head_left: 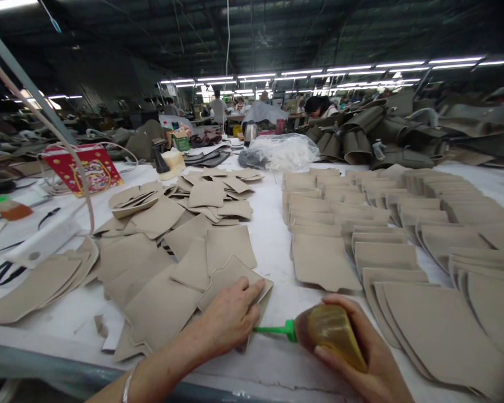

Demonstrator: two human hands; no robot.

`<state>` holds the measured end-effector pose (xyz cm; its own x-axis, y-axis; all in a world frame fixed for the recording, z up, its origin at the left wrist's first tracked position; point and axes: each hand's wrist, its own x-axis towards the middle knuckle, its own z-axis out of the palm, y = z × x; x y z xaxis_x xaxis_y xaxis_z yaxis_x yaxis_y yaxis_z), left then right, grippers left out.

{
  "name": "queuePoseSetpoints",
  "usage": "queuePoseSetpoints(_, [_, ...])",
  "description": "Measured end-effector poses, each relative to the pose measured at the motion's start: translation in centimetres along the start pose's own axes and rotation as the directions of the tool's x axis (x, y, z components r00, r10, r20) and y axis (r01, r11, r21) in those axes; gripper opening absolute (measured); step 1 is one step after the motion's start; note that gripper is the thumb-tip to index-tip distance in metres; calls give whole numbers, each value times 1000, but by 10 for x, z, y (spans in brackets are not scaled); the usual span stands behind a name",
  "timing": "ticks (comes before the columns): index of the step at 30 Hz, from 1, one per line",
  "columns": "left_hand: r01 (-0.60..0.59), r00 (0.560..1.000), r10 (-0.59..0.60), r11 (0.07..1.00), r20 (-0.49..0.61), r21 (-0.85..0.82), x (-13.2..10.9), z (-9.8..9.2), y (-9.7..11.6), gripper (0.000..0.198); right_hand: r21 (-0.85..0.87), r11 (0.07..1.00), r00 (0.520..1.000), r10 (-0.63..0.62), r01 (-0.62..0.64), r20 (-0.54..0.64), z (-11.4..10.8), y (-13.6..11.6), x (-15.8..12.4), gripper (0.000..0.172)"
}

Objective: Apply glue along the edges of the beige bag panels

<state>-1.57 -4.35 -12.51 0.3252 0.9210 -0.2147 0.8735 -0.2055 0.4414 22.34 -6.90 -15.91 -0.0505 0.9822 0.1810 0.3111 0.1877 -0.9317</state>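
My right hand (372, 347) is wrapped round a squeeze bottle (330, 333) of amber liquid, probably glue, tilted on its side. Its thin green nozzle (273, 329) points left and reaches the edge of a beige leather-like piece (231, 275) close to my left hand's fingertips. My left hand (235, 310) grips that piece near its right edge, index finger stretched over the top and the other fingers curled. The thumb is hidden. Under and behind it lies a loose heap of similar beige pieces (163, 291).
To the right, beige pieces (327, 257) stand in overlapping rows on the white tabletop (271, 224). A clear plastic bag (283, 152) and dark rolled material (361, 131) lie at the back. Leftward are a red bag (82, 168), another green-tipped bottle (12, 208) and a slanting hose (82, 173).
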Motion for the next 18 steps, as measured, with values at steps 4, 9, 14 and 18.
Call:
queuePoseSetpoints(4, [10,1000,-10,1000,3,-13,-1,0,0,49,-23,999,995,-36,38,90,-3,5,-2,49])
queuePoseSetpoints(9, [12,1000,-12,999,2,-45,-1,1,0,49,-44,998,999,-37,38,40,1,3,-7,49])
queuePoseSetpoints(14, [35,999,-34,998,7,-55,-1,1,0,48,-61,996,994,-64,70,87,-2,6,-7,47])
queuePoseSetpoints(18, [40,999,-40,997,4,-64,-1,2,0,48,-143,980,990,-132,136,40,-3,8,-7,47])
